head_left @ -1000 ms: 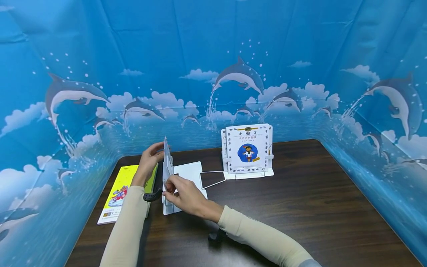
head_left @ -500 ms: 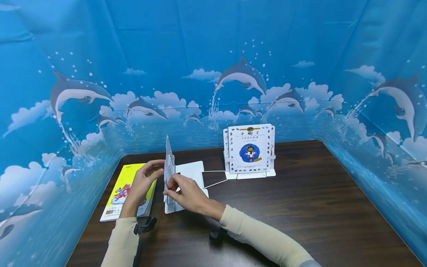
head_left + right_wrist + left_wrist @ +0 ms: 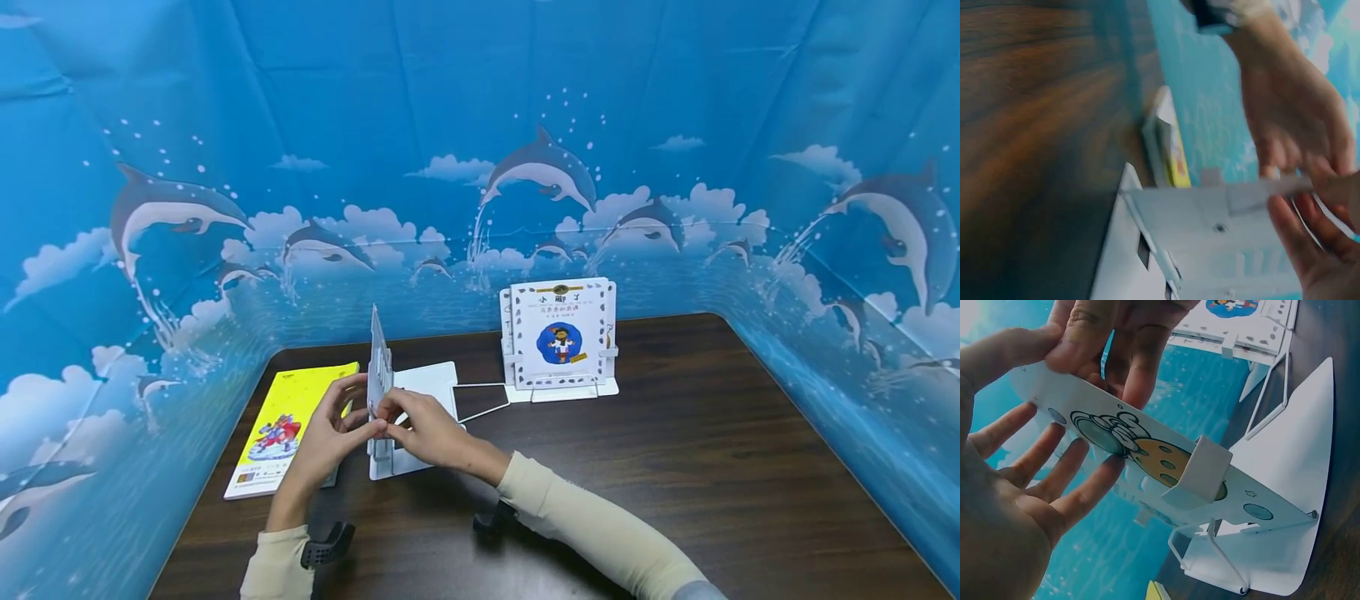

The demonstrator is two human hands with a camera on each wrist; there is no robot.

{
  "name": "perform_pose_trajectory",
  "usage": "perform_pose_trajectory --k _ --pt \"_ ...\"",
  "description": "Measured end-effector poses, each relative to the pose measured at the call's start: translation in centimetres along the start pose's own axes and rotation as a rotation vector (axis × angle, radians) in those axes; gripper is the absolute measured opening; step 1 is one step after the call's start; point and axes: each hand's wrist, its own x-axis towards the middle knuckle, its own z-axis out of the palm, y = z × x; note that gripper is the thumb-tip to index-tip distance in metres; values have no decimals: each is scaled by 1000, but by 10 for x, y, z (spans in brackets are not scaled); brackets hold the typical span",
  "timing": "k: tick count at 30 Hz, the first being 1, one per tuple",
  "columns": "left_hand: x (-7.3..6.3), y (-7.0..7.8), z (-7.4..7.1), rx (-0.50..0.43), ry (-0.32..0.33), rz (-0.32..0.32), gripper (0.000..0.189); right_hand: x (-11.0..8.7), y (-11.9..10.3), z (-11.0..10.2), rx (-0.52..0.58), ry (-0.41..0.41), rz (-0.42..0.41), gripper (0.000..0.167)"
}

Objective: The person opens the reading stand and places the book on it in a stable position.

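A white book stand [image 3: 379,358] stands edge-on, its upright panel rising from a flat base plate [image 3: 426,382]. Its face carries a cartoon print [image 3: 1163,461], and a white clip [image 3: 1200,472] folds over one side edge. My right hand [image 3: 429,432] pinches the panel's near side edge, thumb on the printed face and fingers behind. On the printed side, my left hand [image 3: 326,442] has its fingers spread, fingertips touching the face. The left thumb reaches over the edge to the right thumb. Two wire props [image 3: 1225,556] fold out at the panel's foot.
A yellow-covered book [image 3: 288,400] lies left of the stand, partly behind my left hand. At the back, a white picture book [image 3: 558,333] rests on a second white stand [image 3: 608,388]. A thin wire frame [image 3: 483,386] lies between the two stands on the dark wooden table [image 3: 675,467].
My left hand has come down from the panel's far upper part to its near edge, meeting the right thumb. The right hand keeps its pinch and the stand stays in place.
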Motion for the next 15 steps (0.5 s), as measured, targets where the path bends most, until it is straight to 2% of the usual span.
perform_pose_trajectory --k 3,6,15 --pt "0 0 1 0 18 21 77 9 9 -11 103 -23 38 9" --pt "0 0 0 12 18 38 74 21 20 -26 153 11 89 11" --pt "2 -3 -12 50 27 45 67 58 38 -67 122 169 208 21"
